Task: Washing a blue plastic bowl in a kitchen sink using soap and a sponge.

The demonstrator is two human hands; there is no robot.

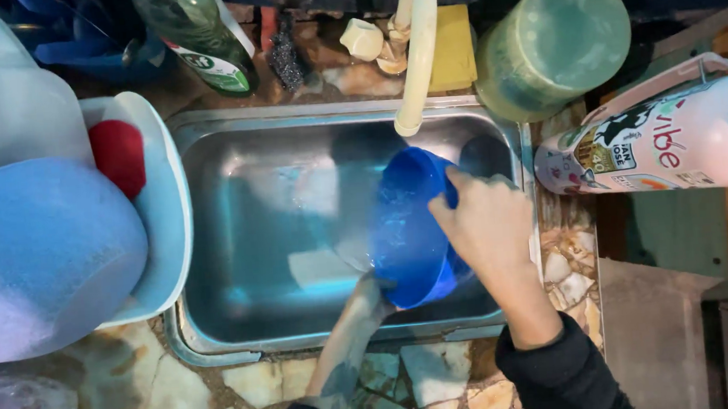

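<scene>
A blue plastic bowl (404,227) is held tilted on its side over the steel sink (205,126), just below the faucet spout. My right hand (489,221) grips its right rim, thumb over the edge. Blurred by motion, my left hand (364,305) reaches up from the front edge of the sink to the bowl's lower rim. Its fingers are hidden behind the bowl, so I cannot tell what it holds. A pale rectangular piece (317,267) lies on the sink bottom beside it.
A cream faucet (417,47) arches over the sink's back. Behind it are a green soap bottle (198,37), a dark scrubber (286,60) and a yellow sponge (453,49). A green lidded jar (553,42) and a white-pink bottle (658,141) sit right. Upturned blue bowls (34,253) drain left.
</scene>
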